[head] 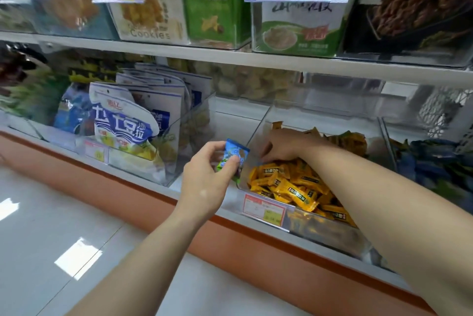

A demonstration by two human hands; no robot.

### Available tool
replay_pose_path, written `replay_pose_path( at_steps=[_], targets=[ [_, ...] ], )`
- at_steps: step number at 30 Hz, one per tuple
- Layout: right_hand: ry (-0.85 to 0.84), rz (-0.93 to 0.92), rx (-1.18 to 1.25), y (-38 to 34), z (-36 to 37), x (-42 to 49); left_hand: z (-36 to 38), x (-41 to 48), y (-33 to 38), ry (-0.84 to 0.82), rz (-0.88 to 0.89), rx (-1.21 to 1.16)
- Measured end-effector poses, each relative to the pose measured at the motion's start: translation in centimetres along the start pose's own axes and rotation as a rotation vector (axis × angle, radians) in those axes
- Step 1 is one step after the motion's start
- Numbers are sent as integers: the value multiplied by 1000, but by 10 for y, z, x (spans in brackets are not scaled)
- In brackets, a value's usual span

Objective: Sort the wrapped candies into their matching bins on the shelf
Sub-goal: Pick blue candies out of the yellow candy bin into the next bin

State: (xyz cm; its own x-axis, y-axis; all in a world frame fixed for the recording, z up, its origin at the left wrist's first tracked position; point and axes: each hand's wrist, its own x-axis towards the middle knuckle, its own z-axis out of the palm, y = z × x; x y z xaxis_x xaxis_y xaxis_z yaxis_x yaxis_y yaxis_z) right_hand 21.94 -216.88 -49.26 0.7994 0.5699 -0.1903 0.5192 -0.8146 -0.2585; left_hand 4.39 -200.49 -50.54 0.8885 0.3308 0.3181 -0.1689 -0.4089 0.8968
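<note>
The left hand (204,175) hovers before the lower shelf (179,187), its grip pinched on a blue-wrapped candy (234,153) just left of a clear bin (258,131). The right hand (281,147) reaches into that bin, fingers curled down onto yellow-wrapped candies (289,182); whether its grip holds one cannot be told. Farther left stand blue-and-white pouches (122,121).

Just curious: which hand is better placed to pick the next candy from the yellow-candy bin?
Right hand: it is inside the bin, fingers down among the yellow candies. The left hand is outside, pinching a blue candy.
</note>
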Motion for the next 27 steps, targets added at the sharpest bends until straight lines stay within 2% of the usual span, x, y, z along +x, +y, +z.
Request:
replay_pose_path(
  at_steps=[7,12,17,20,23,25,27],
  targets=[
    [98,0,-92,-1,5,-10,0,-1,2,-13,-23,10],
    [-39,40,-120,-2,0,-17,4,-6,7,-5,-37,16],
    [89,28,-105,-1,6,-24,5,-6,7,12,-33,38],
    [262,14,17,3,1,-38,6,-4,12,31,-41,65],
    [443,14,250,7,-16,-62,9,-1,31,51,-54,97],
    [470,35,393,6,-29,-86,14,2,48,25,-80,95],
    [483,39,562,5,-36,-117,25,0,68,-39,-197,-49]
  ],
)
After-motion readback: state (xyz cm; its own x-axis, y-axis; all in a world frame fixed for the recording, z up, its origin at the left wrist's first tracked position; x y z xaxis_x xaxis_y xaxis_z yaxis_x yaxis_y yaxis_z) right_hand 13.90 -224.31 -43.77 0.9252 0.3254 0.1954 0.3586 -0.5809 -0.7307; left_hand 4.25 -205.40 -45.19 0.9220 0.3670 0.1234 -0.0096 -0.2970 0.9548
